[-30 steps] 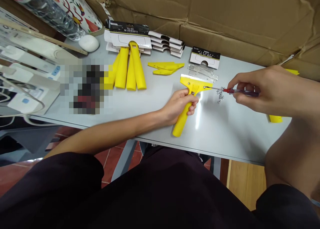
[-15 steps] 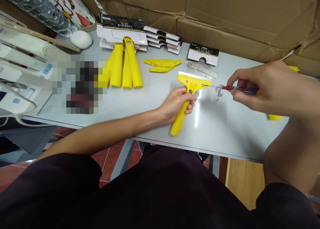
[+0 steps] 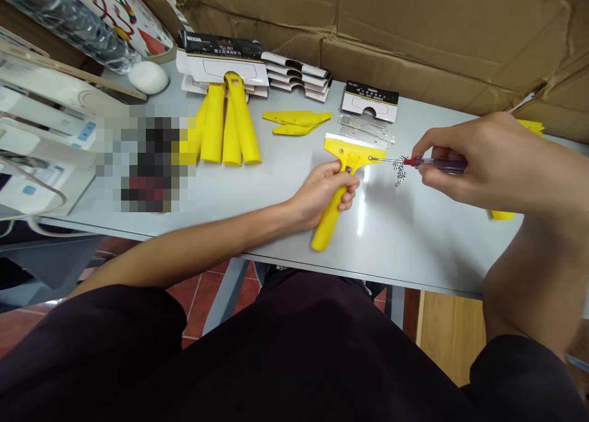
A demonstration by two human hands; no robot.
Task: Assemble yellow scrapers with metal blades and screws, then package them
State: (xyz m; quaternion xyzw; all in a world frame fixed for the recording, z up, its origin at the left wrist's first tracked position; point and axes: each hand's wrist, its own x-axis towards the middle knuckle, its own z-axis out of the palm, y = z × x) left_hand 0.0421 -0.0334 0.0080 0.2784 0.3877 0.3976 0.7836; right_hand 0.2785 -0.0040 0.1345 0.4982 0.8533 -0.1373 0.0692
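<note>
Yellow plastic scraper (image 3: 343, 183) flat on grey bench (image 3: 414, 238), handle clamped in left hand (image 3: 322, 195). Right hand (image 3: 478, 161) pinched shut on small screwdriver (image 3: 416, 162), tip at right side of scraper head. Best done with handle pressed firmly down, shaft in line with screw, light steady turns. Loose pile of tiny screws (image 3: 400, 172) just beside tip, easy to scatter. Screw head itself too small to make out. Screwdriver grip mostly hidden in fingers. More yellow handles (image 3: 230, 124) and packaging cards (image 3: 370, 98) farther back. Pixelated patch at left, unreadable.
</note>
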